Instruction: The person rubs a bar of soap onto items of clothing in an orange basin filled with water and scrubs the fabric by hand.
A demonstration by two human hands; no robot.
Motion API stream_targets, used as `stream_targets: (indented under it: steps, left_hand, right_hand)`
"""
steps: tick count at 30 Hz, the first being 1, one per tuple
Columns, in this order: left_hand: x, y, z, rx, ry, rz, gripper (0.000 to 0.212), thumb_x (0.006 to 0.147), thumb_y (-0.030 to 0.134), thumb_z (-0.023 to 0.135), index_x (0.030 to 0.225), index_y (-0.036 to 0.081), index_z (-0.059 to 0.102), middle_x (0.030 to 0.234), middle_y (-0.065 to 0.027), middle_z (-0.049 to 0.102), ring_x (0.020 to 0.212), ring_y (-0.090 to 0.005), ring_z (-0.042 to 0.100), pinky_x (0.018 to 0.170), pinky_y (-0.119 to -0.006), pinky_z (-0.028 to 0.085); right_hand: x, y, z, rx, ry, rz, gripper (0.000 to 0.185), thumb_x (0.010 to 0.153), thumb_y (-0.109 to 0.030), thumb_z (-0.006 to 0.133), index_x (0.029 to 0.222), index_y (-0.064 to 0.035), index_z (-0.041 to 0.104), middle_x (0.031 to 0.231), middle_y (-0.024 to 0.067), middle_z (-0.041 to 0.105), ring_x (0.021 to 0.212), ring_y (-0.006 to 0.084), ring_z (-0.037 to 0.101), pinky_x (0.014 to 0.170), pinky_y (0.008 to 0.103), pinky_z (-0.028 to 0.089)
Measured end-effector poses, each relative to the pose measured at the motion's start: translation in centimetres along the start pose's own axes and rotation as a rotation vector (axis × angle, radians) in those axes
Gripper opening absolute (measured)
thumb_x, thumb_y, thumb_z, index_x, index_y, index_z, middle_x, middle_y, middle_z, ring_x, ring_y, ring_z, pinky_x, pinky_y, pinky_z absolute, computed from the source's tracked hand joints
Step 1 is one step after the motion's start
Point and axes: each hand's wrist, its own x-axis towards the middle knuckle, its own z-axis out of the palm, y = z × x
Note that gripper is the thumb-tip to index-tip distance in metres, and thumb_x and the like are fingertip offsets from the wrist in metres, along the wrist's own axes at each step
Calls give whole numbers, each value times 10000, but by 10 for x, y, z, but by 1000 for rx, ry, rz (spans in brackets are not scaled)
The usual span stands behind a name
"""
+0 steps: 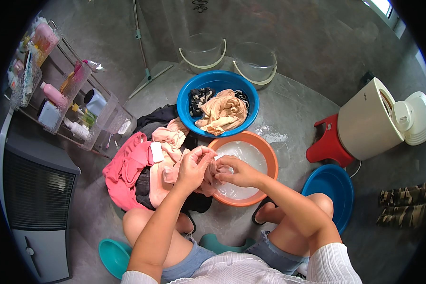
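My left hand [195,168] pinches a piece of thin pinkish fabric [211,179] at the left side of an orange basin [272,170]. From the other side, my right hand [240,171] holds the same fabric with bent fingers, over cloudy, sudsy water [246,156]. The fabric hangs partly over the basin's rim; its lower folds are partly hidden. Left of the basin lies a heap of clothes with a coral-pink garment [126,170], a peach garment [170,136] and dark pieces. A small white block [157,152] rests on the heap.
Behind the orange basin stands a blue basin [183,117] with a beige garment [223,110] and patterned cloth. Another blue basin [335,191] is at right, near a cream-coloured machine [369,120] on a red stand [328,142]. A bottle shelf [67,92] and teal basin [113,257] are left.
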Motion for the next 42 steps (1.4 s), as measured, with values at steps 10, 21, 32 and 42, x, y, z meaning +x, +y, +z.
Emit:
stream_targets:
  steps: [10,21,32,42]
  left_hand:
    - [2,5,10,-154,3,-22,250,1327,244,729,1409,23,811,1265,-30,857,1118,-88,787,987,-283,649]
    - [-12,-34,112,-829,317,-655,417,1330,534,677,1137,167,724,1023,43,726,926,-118,729,812,-339,611]
    - [-18,-75,41,-1054,-172,-596,460,1319,611,650,1220,168,728,1163,-89,848,986,-181,843,827,-369,687]
    - [-1,0,22,-67,-227,-301,373,1298,341,781,1239,-22,850,1077,-66,874,950,-125,813,793,-279,622]
  right_hand:
    - [15,-6,-32,602,111,263,214,1263,-254,806,1172,-95,694,1073,-32,811,985,53,757,819,307,617]
    - [11,33,13,-707,351,127,407,1201,-421,815,983,-88,728,834,250,787,728,504,797,681,628,630]
    - [23,33,-21,-158,89,478,725,1314,-605,617,957,-19,848,749,209,798,679,386,818,658,530,623]
    - [10,34,-40,75,133,406,577,1317,-497,706,1017,-14,805,791,5,711,775,138,760,720,351,639]
